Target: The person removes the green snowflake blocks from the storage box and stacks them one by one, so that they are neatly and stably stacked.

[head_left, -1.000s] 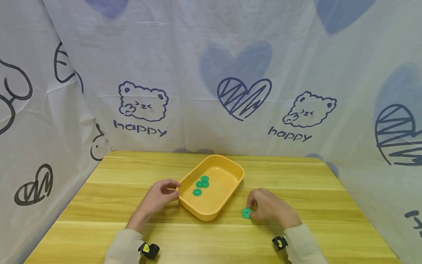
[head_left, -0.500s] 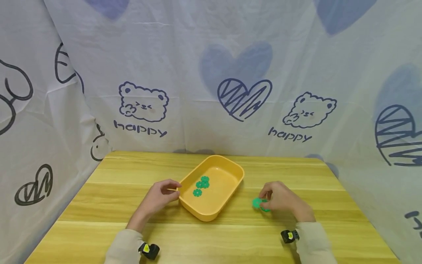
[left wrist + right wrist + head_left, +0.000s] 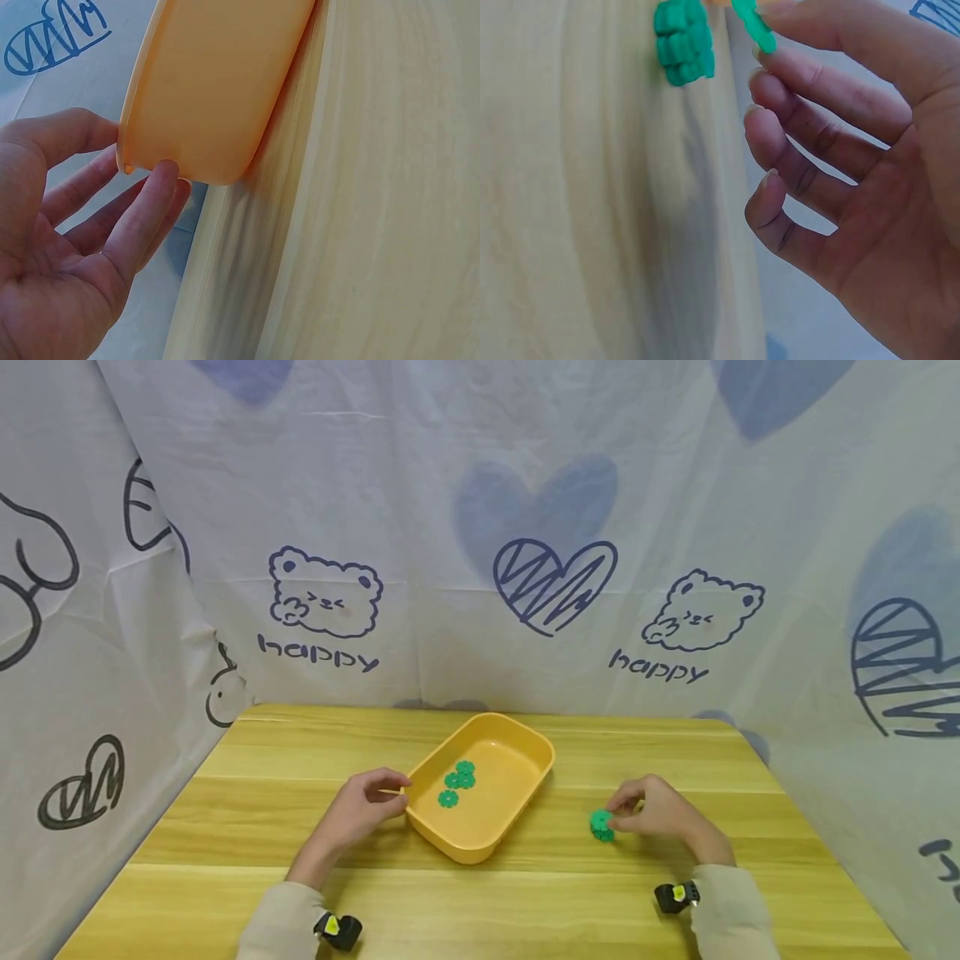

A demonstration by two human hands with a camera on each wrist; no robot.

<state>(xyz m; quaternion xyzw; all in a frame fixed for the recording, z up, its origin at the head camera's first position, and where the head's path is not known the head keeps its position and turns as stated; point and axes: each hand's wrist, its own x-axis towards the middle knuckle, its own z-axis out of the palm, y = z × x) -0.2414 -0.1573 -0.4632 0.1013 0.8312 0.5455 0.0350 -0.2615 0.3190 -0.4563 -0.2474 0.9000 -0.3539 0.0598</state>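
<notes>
At the left end of a yellow plastic tray (image 3: 510, 793), my left hand (image 3: 367, 806) holds the rim, thumb and fingers bent against its corner. The left wrist view shows the fingertips (image 3: 161, 169) right at the tray's outer wall. Several green flower-shaped discs (image 3: 448, 798) lie inside the tray, toward its left side. Right of the tray, my right hand (image 3: 652, 814) pinches one green flower-shaped disc (image 3: 754, 26) between thumb and index finger. Close under it on the table is a small stack of the same discs (image 3: 684, 43). The other right fingers are loosely bent.
The wooden table (image 3: 525, 910) has light yellow grain. A white cloth (image 3: 435, 627) with printed hearts and bears hangs behind it and along both sides. A black camera is strapped to each wrist.
My right hand has moved to the right, carrying the green disc from beside the tray to over the stack. The left hand and the tray have stayed in place.
</notes>
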